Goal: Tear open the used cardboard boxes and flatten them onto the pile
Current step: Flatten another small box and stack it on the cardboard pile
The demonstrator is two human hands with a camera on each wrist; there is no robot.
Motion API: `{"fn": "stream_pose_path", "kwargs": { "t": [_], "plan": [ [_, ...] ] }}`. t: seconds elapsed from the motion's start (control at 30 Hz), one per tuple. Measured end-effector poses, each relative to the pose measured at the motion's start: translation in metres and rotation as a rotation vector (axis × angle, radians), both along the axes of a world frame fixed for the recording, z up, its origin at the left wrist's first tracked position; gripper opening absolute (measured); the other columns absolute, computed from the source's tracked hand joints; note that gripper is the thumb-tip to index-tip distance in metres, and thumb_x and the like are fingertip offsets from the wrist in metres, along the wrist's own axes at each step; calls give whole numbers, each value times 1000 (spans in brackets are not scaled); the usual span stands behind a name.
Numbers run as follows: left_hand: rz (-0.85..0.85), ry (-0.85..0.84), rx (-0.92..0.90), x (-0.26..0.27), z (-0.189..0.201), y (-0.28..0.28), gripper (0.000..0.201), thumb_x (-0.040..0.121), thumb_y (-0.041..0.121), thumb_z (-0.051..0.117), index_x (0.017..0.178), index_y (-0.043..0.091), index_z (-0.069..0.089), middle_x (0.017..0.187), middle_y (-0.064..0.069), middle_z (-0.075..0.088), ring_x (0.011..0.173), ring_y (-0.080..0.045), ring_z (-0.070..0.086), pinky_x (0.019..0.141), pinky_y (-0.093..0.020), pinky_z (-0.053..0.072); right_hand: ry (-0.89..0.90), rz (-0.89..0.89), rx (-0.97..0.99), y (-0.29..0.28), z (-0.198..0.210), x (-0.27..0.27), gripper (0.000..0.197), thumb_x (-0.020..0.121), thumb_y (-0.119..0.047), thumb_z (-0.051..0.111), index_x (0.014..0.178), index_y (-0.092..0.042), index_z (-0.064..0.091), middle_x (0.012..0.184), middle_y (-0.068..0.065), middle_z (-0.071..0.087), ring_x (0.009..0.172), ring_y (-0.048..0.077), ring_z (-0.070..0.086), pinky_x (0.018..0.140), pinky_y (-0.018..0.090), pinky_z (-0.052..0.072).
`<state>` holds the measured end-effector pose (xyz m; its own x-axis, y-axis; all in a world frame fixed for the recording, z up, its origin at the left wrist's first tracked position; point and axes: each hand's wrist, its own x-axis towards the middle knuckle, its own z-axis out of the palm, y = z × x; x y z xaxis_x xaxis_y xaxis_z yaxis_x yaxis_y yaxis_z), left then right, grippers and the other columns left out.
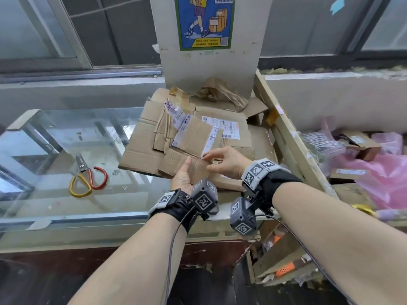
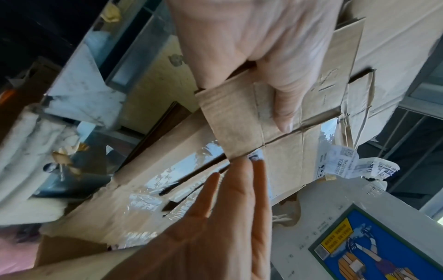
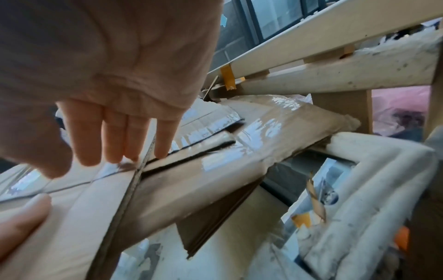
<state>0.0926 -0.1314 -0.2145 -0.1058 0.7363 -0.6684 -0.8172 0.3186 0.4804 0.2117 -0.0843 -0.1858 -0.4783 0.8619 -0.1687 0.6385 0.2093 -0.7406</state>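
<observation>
A small flattened cardboard box (image 1: 196, 137) with torn white shipping labels lies over the cardboard pile (image 1: 141, 150) on the counter. My left hand (image 1: 184, 175) grips its near edge, with the thumb (image 2: 284, 106) on top and the fingers underneath. My right hand (image 1: 217, 160) reaches in from the right; its straight fingertips (image 3: 134, 151) touch the box's taped seam and edge. In the left wrist view the box (image 2: 239, 117) sits between both hands, the right hand (image 2: 230, 208) held flat. The right wrist view shows the box (image 3: 79, 217) and the left thumb (image 3: 24, 216).
Red-and-yellow-handled scissors (image 1: 88, 179) lie on the glass counter (image 1: 66, 139) to the left. A long wooden board (image 1: 286, 133) leans along the pile's right side. Behind it, pink plastic bags (image 1: 385, 172) and small boxes fill a bin. A poster (image 1: 204, 23) hangs on the pillar.
</observation>
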Motion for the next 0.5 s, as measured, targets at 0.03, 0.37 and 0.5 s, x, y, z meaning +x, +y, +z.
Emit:
{"fn": "stream_pose_path", "kwargs": {
  "t": [0.03, 0.37, 0.5],
  "plan": [
    [4, 28, 2, -1, 1, 2, 28, 87, 32, 66, 98, 6, 64, 84, -13, 64, 50, -25, 63, 43, -33, 55, 22, -74, 18, 1, 2, 3, 36, 84, -16, 64, 120, -10, 64, 126, 5, 62, 116, 15, 56, 107, 32, 40],
    [-7, 159, 87, -30, 35, -13, 27, 91, 38, 60, 87, 11, 56, 57, -6, 64, 40, -19, 60, 36, -22, 48, -237, -889, 111, 1, 15, 58, 77, 85, -46, 59, 142, -4, 27, 146, 21, 30, 135, 36, 27, 109, 44, 26],
    [10, 237, 143, -35, 59, -26, 29, 92, 38, 57, 76, 15, 51, 49, -2, 62, 45, -18, 59, 48, -26, 44, 42, -994, 49, 1, 26, 53, 88, 82, -50, 63, 141, -1, 21, 142, 25, 37, 132, 38, 36, 107, 42, 28]
  ]
}}
